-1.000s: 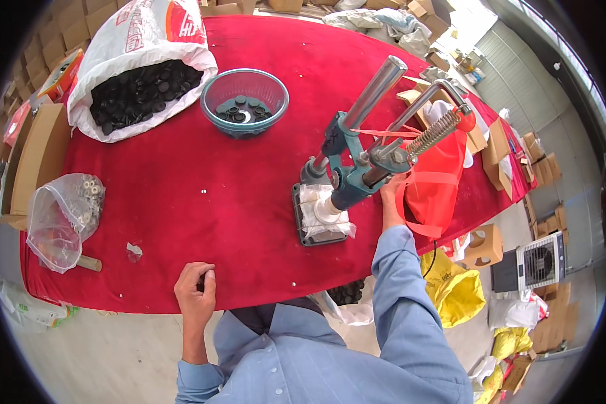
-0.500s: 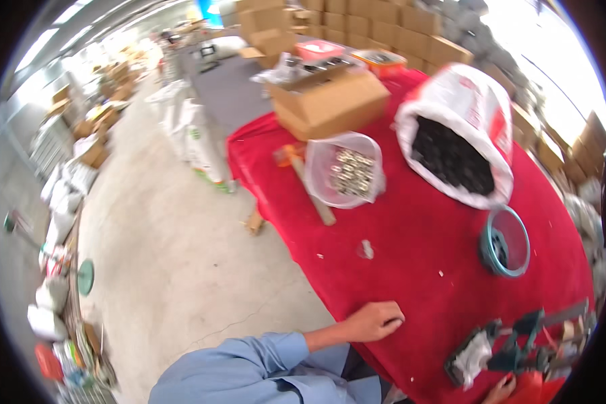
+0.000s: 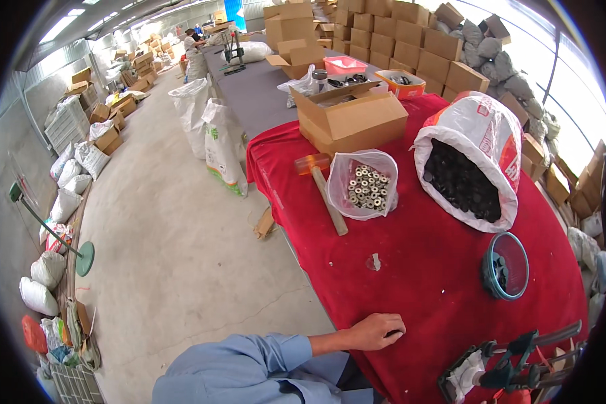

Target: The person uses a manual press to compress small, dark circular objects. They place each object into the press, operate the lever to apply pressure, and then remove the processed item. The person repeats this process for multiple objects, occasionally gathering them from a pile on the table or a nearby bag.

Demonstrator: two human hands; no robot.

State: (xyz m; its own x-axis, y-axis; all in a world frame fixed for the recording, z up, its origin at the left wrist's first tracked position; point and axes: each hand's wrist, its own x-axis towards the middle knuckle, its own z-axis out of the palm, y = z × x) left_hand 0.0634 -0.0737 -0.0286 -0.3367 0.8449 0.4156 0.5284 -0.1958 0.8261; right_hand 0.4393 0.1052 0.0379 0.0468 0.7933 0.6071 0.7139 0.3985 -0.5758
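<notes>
My left hand (image 3: 376, 332) rests on the red cloth (image 3: 424, 296) near the table's edge, its fingers curled. A dark patch shows between thumb and fingers; whether that is an object or shadow, I cannot make out. At the lower right stands a dark green hand press (image 3: 515, 363) with bar handles and a whitish wrap (image 3: 466, 374) on one part. My right hand cannot be made out beyond the lower edge by the press. Farther up is a teal plastic bowl (image 3: 510, 266) with dark pieces inside.
A mallet (image 3: 328, 200) with an orange head lies beside a clear bag of metal rings (image 3: 369, 188). Behind stand an open cardboard box (image 3: 357, 124) and a white sack of black pieces (image 3: 461, 182). White sacks (image 3: 219, 145) stand on the floor left of the table.
The view has shifted, so the table's things sit lower and sharper. The right hand, partly visible earlier by the press, has slipped out at the lower edge. The left hand keeps its curled pose.
</notes>
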